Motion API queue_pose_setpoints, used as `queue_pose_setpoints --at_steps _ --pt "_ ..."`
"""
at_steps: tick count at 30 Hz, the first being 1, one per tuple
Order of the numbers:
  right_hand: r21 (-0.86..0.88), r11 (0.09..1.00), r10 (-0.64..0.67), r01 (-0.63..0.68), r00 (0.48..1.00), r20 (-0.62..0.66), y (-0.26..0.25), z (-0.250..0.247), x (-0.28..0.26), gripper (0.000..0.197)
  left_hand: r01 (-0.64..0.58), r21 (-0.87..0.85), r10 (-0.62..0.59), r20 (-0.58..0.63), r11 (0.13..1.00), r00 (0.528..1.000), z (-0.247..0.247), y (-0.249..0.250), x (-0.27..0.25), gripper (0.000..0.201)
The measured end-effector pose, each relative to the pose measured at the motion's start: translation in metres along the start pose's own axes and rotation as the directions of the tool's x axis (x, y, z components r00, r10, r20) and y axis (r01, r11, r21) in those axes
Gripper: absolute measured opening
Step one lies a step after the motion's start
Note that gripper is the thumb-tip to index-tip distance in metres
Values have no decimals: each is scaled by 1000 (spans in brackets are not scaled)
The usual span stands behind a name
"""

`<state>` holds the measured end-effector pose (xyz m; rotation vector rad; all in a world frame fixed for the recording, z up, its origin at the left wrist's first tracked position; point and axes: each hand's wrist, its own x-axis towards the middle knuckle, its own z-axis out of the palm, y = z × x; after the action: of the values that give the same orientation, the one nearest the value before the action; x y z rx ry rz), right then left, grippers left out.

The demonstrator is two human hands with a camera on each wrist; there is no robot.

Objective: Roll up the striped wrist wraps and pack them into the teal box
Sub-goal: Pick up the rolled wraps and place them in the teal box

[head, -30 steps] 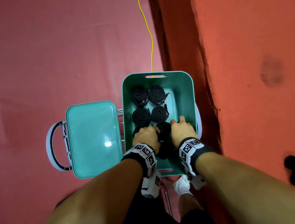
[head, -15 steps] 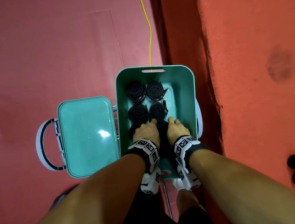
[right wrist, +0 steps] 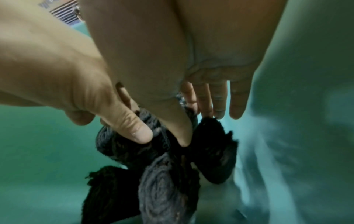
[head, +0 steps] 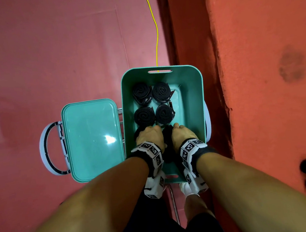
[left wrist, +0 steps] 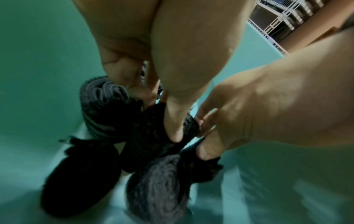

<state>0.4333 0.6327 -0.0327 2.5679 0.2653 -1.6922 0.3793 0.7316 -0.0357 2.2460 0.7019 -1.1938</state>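
Head view: right hand (head: 182,134) nearer left hand (head: 149,137), both now gripping roll (head: 167,133)

no readable text, label or number anywhere; only black-and-white square marker patterns on the wrist bands (head: 150,149).

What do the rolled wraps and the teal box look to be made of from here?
Rolled wraps: soft woven, probably elastic fabric, matte dark; fuzzy edges and spiral layers show in the wrist views. Teal box: apparently moulded plastic, smooth with a slight sheen, rounded corners, cut handle slot. Its lid is glossier, with a bright glare spot.
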Motion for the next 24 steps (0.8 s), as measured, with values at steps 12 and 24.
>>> queue_pose_setpoints --at_steps 12,24 --pt "72 960 -237 270 923 -302 13 -43 -76 43 -72 30 75 -129 997 989 -57 37 -40 50" --pt "425 886 90 186 830 -551 171 -95 -174 30 -393 299 461 -208 870 863 -108 211 -117 31"
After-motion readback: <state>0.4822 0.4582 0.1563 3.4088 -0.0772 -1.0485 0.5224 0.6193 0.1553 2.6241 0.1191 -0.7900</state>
